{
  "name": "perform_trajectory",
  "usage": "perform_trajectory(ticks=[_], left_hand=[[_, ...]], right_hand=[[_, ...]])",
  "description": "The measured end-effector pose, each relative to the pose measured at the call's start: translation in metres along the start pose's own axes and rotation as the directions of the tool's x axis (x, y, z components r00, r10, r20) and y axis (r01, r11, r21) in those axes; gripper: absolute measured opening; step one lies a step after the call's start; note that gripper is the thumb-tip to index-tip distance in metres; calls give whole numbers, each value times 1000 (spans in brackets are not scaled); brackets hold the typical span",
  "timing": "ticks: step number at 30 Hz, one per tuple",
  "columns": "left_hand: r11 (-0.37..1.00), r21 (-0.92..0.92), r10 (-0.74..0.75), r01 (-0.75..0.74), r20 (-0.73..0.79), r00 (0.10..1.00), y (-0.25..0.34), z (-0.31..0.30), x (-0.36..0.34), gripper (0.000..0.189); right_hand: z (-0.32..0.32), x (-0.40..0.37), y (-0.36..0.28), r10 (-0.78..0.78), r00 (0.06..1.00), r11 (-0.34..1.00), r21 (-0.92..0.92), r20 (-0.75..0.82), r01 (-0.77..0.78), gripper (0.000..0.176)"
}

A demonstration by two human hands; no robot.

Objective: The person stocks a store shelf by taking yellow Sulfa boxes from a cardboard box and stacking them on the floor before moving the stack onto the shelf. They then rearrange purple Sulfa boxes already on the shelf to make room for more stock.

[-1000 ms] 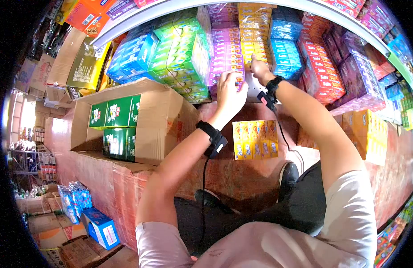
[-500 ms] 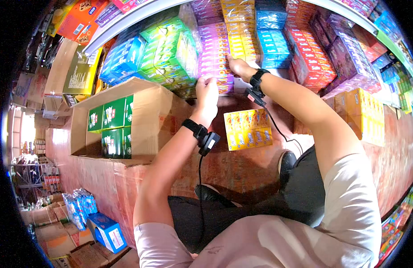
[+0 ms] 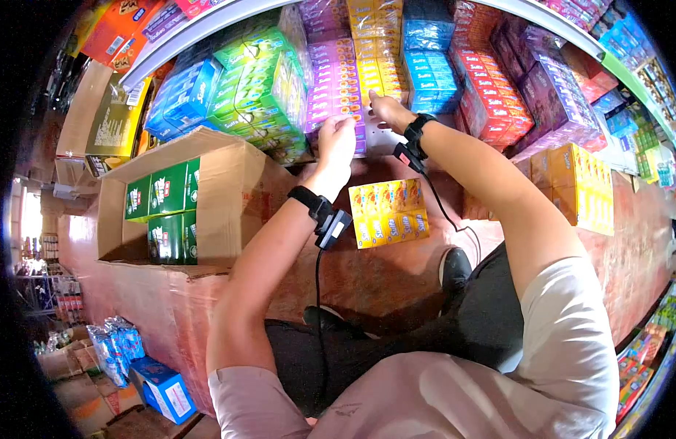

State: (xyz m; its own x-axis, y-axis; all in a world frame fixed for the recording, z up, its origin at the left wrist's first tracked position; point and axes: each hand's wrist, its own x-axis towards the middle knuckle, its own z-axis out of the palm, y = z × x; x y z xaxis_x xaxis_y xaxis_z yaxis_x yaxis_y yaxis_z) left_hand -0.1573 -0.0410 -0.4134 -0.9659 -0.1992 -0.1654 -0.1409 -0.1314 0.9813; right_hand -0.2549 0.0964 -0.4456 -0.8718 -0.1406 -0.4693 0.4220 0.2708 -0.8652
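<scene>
My left hand [image 3: 335, 148] is in front of the stack of purple boxes [image 3: 328, 84], its fingers curled together near the lower right part of the stack. My right hand [image 3: 391, 115] reaches to the front of the yellow box stack [image 3: 380, 72], thumb and fingers apart and nothing between them. Both wrists wear black straps with small cabled devices. Below my hands, a wrapped pack of yellow boxes [image 3: 389, 214] lies on the reddish floor.
Green boxes [image 3: 261, 91] stand left of the purple ones; blue boxes [image 3: 432, 80] and red boxes [image 3: 492, 95] stand to the right. An open carton [image 3: 246, 194] holding green packs is at my left. More yellow packs [image 3: 583, 183] stand on the right.
My right hand has come off the purple stack's right side and shifted toward the yellow boxes. My left hand has moved slightly right across the purple front. The view has shifted slightly.
</scene>
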Motion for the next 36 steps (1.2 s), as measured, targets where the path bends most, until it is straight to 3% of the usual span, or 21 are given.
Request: perform_trajectory(ticks=[4,9,12,13,14,16,19,22,27,30,33,36], left_hand=[[997,68,-50,40,162,985,2,7,1,18],[995,100,-37,17,200,979,-2,18,1,15],[994,102,-68,44,245,967,-4,18,3,15],[994,106,-59,34,240,969,-5,18,3,15],[994,111,-50,24,236,970,-5,17,3,15],[994,113,-39,13,232,972,-4,17,3,15],[994,111,-38,11,239,970,-4,16,2,15],[992,124,-49,18,257,965,-6,11,3,15],[989,124,-116,82,295,948,-3,5,0,15],[989,129,-111,78,277,954,-9,3,0,16],[983,169,-120,73,283,952,-10,1,2,18],[983,180,-66,24,231,971,-2,3,-4,19]], right_hand=[[-11,7,12,49,999,999,10,6,-49,60],[-20,9,23,-61,991,997,40,-118,66,33],[-28,11,29,-73,991,997,22,-116,76,31],[-32,19,36,-92,988,996,-23,-121,90,31],[-38,30,42,-201,976,956,-234,-81,178,30],[-49,49,48,-377,924,726,-600,62,336,29],[-43,17,26,-362,931,618,-759,-46,203,28],[-47,16,25,-540,836,431,-821,97,374,27],[-46,5,15,-444,896,336,-924,16,182,25],[-42,-2,7,-389,921,347,-924,17,164,26],[-42,3,11,-429,899,335,-908,91,252,27],[-39,19,16,-388,919,313,-928,71,203,27]])
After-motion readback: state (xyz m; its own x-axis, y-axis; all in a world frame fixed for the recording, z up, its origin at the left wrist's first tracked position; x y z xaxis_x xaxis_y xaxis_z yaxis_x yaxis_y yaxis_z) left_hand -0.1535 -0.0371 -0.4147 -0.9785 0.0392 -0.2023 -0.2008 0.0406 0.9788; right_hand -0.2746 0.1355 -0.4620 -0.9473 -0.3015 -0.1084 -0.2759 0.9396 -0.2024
